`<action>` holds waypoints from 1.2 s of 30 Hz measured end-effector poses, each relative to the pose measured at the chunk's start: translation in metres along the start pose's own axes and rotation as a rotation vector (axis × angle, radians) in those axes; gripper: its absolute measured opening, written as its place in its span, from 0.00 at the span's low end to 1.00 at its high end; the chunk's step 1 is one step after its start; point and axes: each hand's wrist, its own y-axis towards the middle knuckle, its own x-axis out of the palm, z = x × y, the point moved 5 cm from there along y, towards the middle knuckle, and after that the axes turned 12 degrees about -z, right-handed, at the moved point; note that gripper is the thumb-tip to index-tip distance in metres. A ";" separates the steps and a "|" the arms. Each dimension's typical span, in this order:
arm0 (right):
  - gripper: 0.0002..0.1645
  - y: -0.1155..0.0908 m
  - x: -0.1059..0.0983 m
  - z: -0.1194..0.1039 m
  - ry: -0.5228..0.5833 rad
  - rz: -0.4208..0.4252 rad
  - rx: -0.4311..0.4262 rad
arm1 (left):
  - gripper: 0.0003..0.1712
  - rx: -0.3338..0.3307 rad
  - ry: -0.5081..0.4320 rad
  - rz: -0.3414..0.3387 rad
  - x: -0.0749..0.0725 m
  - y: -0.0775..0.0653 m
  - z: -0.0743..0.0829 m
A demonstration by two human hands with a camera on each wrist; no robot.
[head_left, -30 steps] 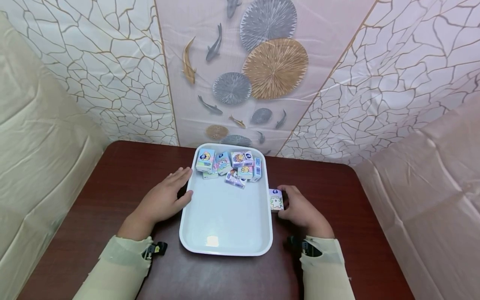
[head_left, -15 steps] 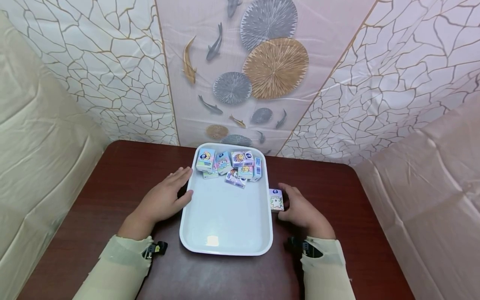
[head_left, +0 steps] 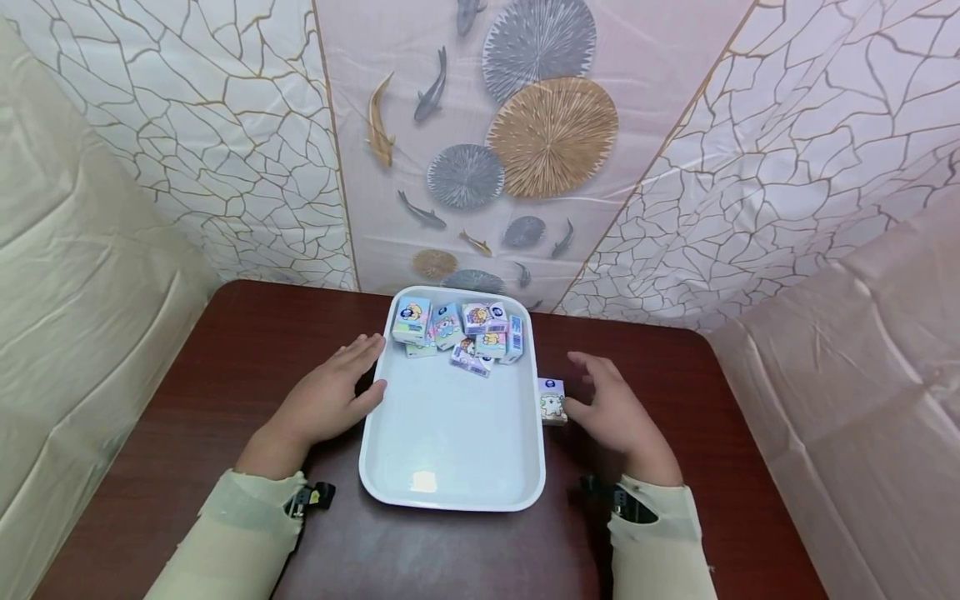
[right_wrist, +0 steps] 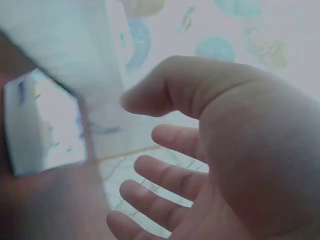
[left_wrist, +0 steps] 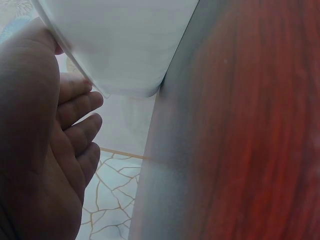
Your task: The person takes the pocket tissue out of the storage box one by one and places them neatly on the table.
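A white tray [head_left: 450, 450] lies on the dark wooden table, with several small cartoon-printed packs [head_left: 447, 326] piled at its far end. My left hand [head_left: 322, 400] is at the tray's left rim, its fingers extended; the left wrist view shows the fingertips against the tray edge [left_wrist: 65, 55]. One lilac and white pack [head_left: 552, 402] sits on the table beside the tray's right wall. My right hand [head_left: 611, 408] is just right of that pack, fingers spread and nothing held. In the right wrist view the pack [right_wrist: 47, 125] stands apart from the fingers.
Bare dark wood of the table [head_left: 697, 417] extends on both sides of the tray. A patterned cloth wall [head_left: 277, 167] rises behind the table, and beige cloth [head_left: 862, 375] hangs at both sides.
My right hand has let go of the lilac and white pack and drawn back to the right, with its fingers opening. The pack, the tray and my left hand look unmoved.
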 end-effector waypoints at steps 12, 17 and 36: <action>0.36 -0.012 -0.017 -0.045 0.079 0.105 -0.116 | 0.45 0.012 0.006 0.008 0.000 0.001 -0.001; 0.34 -0.013 -0.013 -0.066 0.077 0.116 -0.149 | 0.45 0.009 0.004 0.007 0.000 0.001 0.000; 0.35 0.026 0.012 -0.096 0.034 0.101 -0.120 | 0.45 0.004 -0.005 0.000 0.000 0.001 0.001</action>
